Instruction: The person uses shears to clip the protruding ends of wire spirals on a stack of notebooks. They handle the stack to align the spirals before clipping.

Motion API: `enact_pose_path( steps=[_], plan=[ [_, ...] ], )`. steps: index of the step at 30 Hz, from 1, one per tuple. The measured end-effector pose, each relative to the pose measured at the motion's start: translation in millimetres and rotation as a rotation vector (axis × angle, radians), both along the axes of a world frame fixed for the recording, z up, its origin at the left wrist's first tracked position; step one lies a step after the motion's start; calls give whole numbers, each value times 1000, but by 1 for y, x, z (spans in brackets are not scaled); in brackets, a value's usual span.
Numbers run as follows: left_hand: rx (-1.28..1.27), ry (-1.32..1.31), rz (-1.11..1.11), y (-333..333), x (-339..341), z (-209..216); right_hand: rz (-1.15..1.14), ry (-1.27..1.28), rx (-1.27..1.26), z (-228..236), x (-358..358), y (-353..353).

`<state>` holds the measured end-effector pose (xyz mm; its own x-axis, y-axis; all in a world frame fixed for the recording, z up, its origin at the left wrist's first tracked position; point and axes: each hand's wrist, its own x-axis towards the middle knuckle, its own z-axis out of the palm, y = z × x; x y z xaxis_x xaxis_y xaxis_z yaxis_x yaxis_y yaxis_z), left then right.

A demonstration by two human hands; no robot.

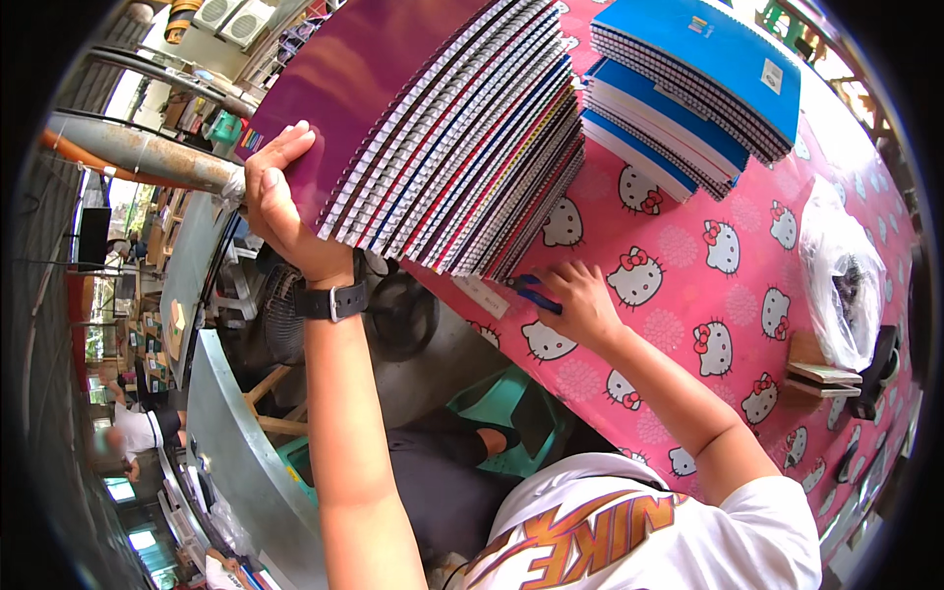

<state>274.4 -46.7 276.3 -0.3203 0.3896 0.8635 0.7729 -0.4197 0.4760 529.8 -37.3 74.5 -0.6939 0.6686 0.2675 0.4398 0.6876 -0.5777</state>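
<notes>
A tall stack of spiral notebooks (462,147) with a maroon top cover leans over the table's near left edge, its wire coils facing me. My left hand (285,206), with a dark watch on the wrist, grips the stack's left corner, fingers lying over the maroon cover. Low at the stack's right end, my right hand (580,300) is closed on small pliers with blue handles (538,295). Their dark jaws are beside the lowest coils; whether they touch a wire is too small to tell.
Blue spiral notebooks (698,69) are piled at the far side of the pink patterned tablecloth (669,295). A clear plastic bag (841,275) and small wooden blocks (821,369) are at the right. A rusty pipe (147,147), a fan (285,315) and a green stool (531,413) stand nearby.
</notes>
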Motion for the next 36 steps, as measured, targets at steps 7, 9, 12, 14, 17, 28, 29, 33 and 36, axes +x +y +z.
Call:
enact_pose_path(
  steps=[7, 9, 12, 14, 17, 28, 29, 33, 36],
  plan=[
    [8, -69, -17, -1, 3, 0, 10, -18, -26, 2, -6, -3],
    [18, 14, -4, 0, 0, 3, 6, 49, 56, 2, -8, 2],
    [23, 9, -10, 0, 0, 1, 78, 80, -335, -1, -8, 11],
    [-22, 6, -43, -4, -6, -1, 132, 7, -1148, 4, -8, 26],
    [-60, -12, -71, -5, -5, -1, 217, 107, -1567, -2, -7, 42],
    [16, 10, 11, 0, -2, 0, 66, -122, -35, 5, -5, 13],
    [16, 10, 8, 0, -1, 1, 63, -122, -35, 4, -6, 13],
    [10, 17, 11, 1, 1, 0, 68, -6, 47, -7, -5, 16],
    [3, -20, 10, -1, 1, -1, 146, 16, -535, 3, -6, 27]
  ],
)
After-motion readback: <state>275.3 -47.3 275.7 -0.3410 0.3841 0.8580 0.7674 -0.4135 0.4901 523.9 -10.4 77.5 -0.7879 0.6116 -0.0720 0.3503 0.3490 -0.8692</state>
